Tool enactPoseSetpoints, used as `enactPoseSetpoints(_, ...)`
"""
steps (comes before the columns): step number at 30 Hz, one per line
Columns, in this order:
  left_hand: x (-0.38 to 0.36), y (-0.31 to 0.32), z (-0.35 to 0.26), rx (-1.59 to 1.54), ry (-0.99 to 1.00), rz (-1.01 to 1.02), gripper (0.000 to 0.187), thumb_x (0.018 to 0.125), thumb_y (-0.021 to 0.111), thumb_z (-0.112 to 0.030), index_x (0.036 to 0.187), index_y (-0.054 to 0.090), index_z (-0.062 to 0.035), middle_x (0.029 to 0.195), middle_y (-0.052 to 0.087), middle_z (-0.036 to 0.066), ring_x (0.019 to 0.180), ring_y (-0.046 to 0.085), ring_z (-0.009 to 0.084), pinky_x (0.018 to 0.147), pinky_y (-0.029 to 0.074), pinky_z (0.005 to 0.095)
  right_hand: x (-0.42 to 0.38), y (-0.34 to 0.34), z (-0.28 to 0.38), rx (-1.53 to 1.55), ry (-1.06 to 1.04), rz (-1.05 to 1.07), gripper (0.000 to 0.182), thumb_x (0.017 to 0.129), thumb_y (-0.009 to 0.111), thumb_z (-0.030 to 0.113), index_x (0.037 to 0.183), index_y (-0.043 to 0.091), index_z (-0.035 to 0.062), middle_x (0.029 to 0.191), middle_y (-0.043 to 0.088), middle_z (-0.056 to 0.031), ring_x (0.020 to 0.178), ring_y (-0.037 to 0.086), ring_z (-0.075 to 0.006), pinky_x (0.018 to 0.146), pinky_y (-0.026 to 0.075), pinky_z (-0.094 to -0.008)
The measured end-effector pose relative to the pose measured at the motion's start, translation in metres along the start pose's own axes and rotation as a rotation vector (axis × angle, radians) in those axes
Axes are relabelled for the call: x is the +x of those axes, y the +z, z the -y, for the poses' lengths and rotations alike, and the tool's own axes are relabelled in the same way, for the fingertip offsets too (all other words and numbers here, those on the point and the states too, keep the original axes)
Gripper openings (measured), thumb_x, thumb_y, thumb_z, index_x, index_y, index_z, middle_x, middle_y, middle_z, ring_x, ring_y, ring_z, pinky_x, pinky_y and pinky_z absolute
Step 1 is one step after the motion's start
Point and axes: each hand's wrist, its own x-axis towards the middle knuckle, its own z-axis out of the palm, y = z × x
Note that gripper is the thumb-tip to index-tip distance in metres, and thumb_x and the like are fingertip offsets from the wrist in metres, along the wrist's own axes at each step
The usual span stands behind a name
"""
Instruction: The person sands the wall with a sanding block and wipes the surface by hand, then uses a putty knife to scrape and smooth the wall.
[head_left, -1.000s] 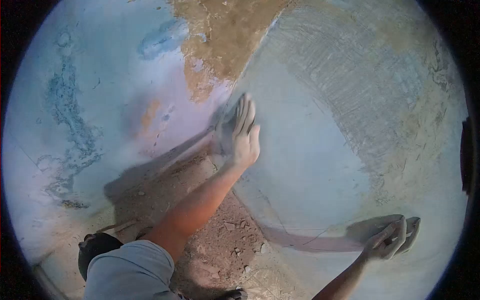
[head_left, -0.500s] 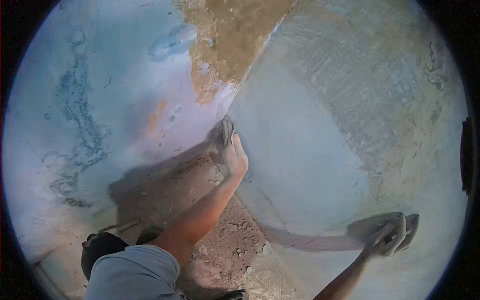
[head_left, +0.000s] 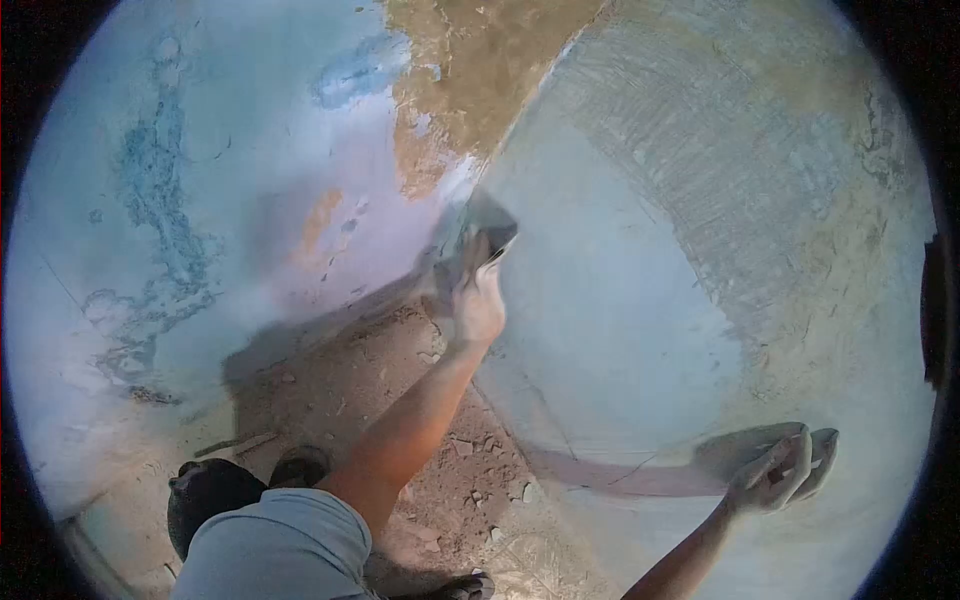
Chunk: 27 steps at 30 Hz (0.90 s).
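Note:
My left hand [head_left: 480,295] is closed on a thin, flat dark piece [head_left: 497,238], held against the wall beside the diagonal joint between two surfaces. Motion blurs its fingers, and the piece's material is hard to tell. At the lower right, my right hand [head_left: 780,472] rests against the smooth pale surface [head_left: 620,300]. Its fingers are bent with gaps between them, and nothing shows inside them.
A bare brown patch [head_left: 460,80] lies above the joint. Reddish rubble [head_left: 450,470] with loose chips covers the ground below. A blue-stained wall [head_left: 230,130] stands on the left. A rounded dark object [head_left: 210,500] sits beside my grey sleeve [head_left: 280,545].
My left hand has moved slightly up and right, and the flat dark piece now shows more of its face. My right hand is almost where it was.

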Motion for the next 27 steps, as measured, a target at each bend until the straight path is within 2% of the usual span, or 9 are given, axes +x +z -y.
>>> enactPoseSetpoints(2,-0.034,-0.012,0.044,-0.024,-0.207,0.165,0.045,0.111,0.039,-0.015,0.147,0.056,0.0047,0.152,0.056,0.03,0.142,0.053,0.0458,0.121,0.04,0.048,0.0,-0.002,-0.004,-0.026,-0.03,0.012,0.024,0.109,0.063,0.015,0.125,0.072,0.0002,0.15,0.054,-0.0235,0.138,0.057,-0.0355,0.107,0.057,-0.0476)
enactPoseSetpoints(5,-0.048,-0.028,0.036,0.131,-0.067,0.123,0.049,0.111,0.038,-0.016,0.153,0.053,0.0027,0.16,0.048,0.03,0.151,0.043,0.044,0.127,0.031,0.0498,0.002,-0.002,-0.007,-0.015,-0.065,0.006,0.023,0.108,0.063,0.013,0.126,0.072,-0.0002,0.151,0.052,-0.0234,0.138,0.056,-0.0352,0.107,0.057,-0.0479)
enactPoseSetpoints(6,-0.049,-0.027,0.029,0.033,-0.033,0.118,0.051,0.11,0.037,-0.017,0.156,0.05,0.002,0.166,0.039,0.029,0.159,0.028,0.0445,0.132,0.018,0.0532,0.005,-0.001,-0.005,0.01,-0.062,0.002,0.023,0.108,0.064,0.012,0.126,0.072,-0.0001,0.152,0.051,-0.0233,0.138,0.056,-0.0351,0.107,0.057,-0.0479)
enactPoseSetpoints(9,-0.039,-0.006,0.0,0.002,0.208,0.177,0.052,0.11,0.05,-0.025,0.157,0.05,-0.0031,0.171,0.032,0.025,0.159,0.022,0.0503,0.129,0.015,0.0629,0.001,-0.002,-0.005,-0.004,-0.039,-0.001,0.021,0.107,0.063,0.009,0.125,0.071,0.0005,0.151,0.051,-0.0234,0.139,0.056,-0.0355,0.107,0.058,-0.0477)
enactPoseSetpoints(11,-0.006,0.007,-0.026,0.045,0.48,0.146,0.051,0.107,0.055,-0.026,0.155,0.056,-0.0084,0.173,0.031,0.022,0.159,0.017,0.0554,0.127,0.011,0.0679,0.0,0.0,-0.005,0.006,-0.028,-0.007,0.021,0.107,0.063,0.008,0.125,0.071,0.0006,0.151,0.052,-0.0237,0.139,0.055,-0.0358,0.107,0.059,-0.0474)
enactPoseSetpoints(16,0.072,0.006,-0.071,0.011,0.563,0.045,0.05,0.106,0.05,-0.027,0.151,0.061,-0.0073,0.172,0.031,0.024,0.157,0.016,0.0597,0.127,0.011,0.0692,0.005,-0.003,0.001,-0.021,-0.039,0.016,0.019,0.106,0.064,0.007,0.122,0.073,0.0007,0.15,0.052,-0.0225,0.14,0.054,-0.0355,0.108,0.058,-0.0464)
enactPoseSetpoints(20,0.029,0.013,-0.031,-0.047,0.399,0.004,0.054,0.109,0.04,-0.025,0.155,0.053,0.0001,0.174,0.03,0.022,0.159,0.016,0.0559,0.129,0.008,0.0661,-0.005,0.0,-0.006,0.027,0.043,0.008,0.019,0.106,0.064,0.006,0.122,0.073,-0.0004,0.15,0.052,-0.0228,0.14,0.055,-0.0355,0.108,0.058,-0.0468)
enactPoseSetpoints(24,-0.058,0.024,0.035,0.005,-0.197,0.003,0.058,0.113,0.04,-0.024,0.166,0.034,-0.0015,0.175,0.027,0.022,0.162,0.016,0.0473,0.132,0.01,0.0572,0.0,0.001,-0.001,0.027,0.021,0.007,0.02,0.107,0.065,0.008,0.123,0.073,-0.001,0.15,0.052,-0.024,0.138,0.056,-0.0354,0.108,0.059,-0.0461)
enactPoseSetpoints(27,-0.078,0.013,0.051,0.047,-0.244,0.04,0.059,0.114,0.043,-0.024,0.166,0.032,0.0012,0.175,0.024,0.022,0.162,0.016,0.0461,0.132,0.01,0.0573,0.0,-0.002,-0.003,-0.015,-0.029,0.024,0.021,0.107,0.065,0.009,0.124,0.072,-0.0019,0.151,0.05,-0.0241,0.138,0.057,-0.0356,0.108,0.059,-0.0452)
